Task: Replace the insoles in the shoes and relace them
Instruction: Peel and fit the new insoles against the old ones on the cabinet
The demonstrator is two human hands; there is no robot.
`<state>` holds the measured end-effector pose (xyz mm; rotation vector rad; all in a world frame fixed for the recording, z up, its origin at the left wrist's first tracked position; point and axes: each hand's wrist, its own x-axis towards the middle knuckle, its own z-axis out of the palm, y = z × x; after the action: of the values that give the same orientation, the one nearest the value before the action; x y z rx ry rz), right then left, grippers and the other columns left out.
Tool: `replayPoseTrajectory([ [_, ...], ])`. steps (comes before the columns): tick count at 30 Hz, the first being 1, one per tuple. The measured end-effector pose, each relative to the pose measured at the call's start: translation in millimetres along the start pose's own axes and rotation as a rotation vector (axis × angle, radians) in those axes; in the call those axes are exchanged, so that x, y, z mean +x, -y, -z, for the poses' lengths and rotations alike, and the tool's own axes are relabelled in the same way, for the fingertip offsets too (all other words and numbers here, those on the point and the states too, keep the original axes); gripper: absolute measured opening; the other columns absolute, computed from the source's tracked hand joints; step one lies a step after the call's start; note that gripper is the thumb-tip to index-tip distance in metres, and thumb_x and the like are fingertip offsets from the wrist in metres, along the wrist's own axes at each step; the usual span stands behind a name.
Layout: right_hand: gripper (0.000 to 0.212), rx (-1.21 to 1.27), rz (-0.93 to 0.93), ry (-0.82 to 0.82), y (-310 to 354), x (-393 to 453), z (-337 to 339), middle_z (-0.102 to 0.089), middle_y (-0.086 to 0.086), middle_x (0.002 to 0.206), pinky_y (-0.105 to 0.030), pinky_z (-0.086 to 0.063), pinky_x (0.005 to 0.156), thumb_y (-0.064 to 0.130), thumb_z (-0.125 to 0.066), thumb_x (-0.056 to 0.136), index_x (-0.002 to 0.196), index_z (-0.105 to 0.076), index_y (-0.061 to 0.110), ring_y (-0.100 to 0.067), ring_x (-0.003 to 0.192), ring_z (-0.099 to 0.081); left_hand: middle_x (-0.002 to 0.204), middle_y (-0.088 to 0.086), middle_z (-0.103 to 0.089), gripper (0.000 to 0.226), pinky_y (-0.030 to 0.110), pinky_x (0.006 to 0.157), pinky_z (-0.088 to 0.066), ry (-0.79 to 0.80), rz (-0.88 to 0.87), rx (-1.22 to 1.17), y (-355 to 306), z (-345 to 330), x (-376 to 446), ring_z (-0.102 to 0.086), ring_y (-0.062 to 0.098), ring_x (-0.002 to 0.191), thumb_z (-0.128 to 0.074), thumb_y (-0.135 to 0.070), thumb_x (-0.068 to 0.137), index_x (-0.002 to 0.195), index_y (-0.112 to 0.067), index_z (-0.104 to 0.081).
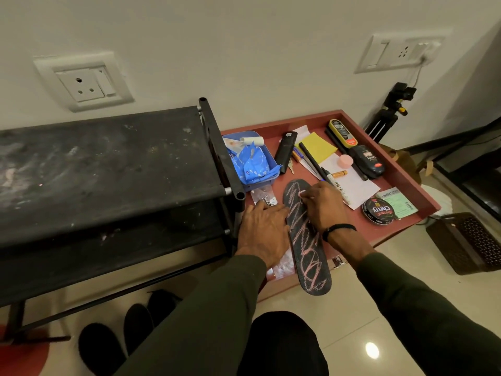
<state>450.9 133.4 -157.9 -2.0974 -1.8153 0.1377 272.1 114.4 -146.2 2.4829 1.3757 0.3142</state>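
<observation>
A dark insole (306, 248) with pink squiggle lines lies lengthwise on a reddish tray (385, 234), its heel end hanging over the near rim. My right hand (321, 204) pinches the insole near its toe end with fingertips together. My left hand (261, 229) rests flat at the insole's left edge, fingers spread, over a clear plastic sheet (282, 267). Dark shoes (135, 329) stand on the floor below the rack; their laces are not visible.
A black shoe rack (108, 169) stands left of the tray. On the tray sit a blue bin (252, 158), pens, yellow paper (317, 146), polish bottles (366, 161) and a polish tin (378, 210). A brown basket (466, 240) and a tripod (390, 115) stand at the right.
</observation>
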Motion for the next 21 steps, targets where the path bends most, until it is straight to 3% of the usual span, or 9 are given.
replayPoseTrajectory([
  [5,0.023,0.042,-0.029,0.097,-2.6,-39.1,0.9,-0.061,-0.006,0.119,-0.020,-0.037,0.082,0.022,-0.062,0.098,0.115,-0.073,0.013,-0.011,0.100,-0.050,0.145,-0.008,-0.057,0.042,0.040,0.107,-0.034,0.001,0.008,0.012,1.4,-3.1,1.3,-0.048,0.020,0.128,-0.046,-0.040,0.103,0.143,-0.027,-0.053],
  [12,0.013,0.066,-0.120,0.132,0.0,-19.1,2.5,-0.067,-0.006,0.109,-0.019,-0.044,0.074,0.009,-0.068,0.093,0.103,-0.076,0.010,-0.011,0.089,-0.054,0.140,-0.008,-0.060,0.042,0.041,0.106,-0.035,0.010,0.011,0.022,1.1,-3.4,3.0,-0.049,0.022,0.127,-0.051,-0.049,0.101,0.137,-0.027,-0.057],
  [14,0.010,0.080,-0.199,0.125,-0.4,5.2,5.0,-0.072,-0.009,0.101,-0.025,-0.050,0.072,0.007,-0.072,0.089,0.098,-0.077,0.008,-0.016,0.082,-0.059,0.140,-0.008,-0.060,0.043,0.041,0.107,-0.034,0.002,0.015,0.012,0.9,-2.7,3.6,-0.048,0.023,0.128,-0.053,-0.048,0.101,0.138,-0.027,-0.057],
  [17,0.014,0.042,-0.230,0.120,-2.7,42.6,6.8,-0.073,-0.012,0.102,-0.039,-0.058,0.083,0.012,-0.076,0.087,0.101,-0.076,0.008,-0.026,0.089,-0.066,0.142,-0.008,-0.059,0.045,0.041,0.108,-0.034,0.001,0.011,-0.011,1.3,-2.4,3.2,-0.048,0.022,0.129,-0.054,-0.048,0.100,0.140,-0.027,-0.056],
  [21,0.018,-0.080,-0.167,0.195,-3.7,67.8,4.6,-0.073,-0.012,0.106,-0.039,-0.058,0.085,0.011,-0.071,0.090,0.107,-0.076,0.009,-0.030,0.093,-0.067,0.139,-0.009,-0.061,0.044,0.040,0.107,-0.034,-0.025,0.017,-0.026,2.4,-4.7,3.2,-0.049,0.021,0.126,-0.055,-0.047,0.099,0.138,-0.027,-0.057],
])
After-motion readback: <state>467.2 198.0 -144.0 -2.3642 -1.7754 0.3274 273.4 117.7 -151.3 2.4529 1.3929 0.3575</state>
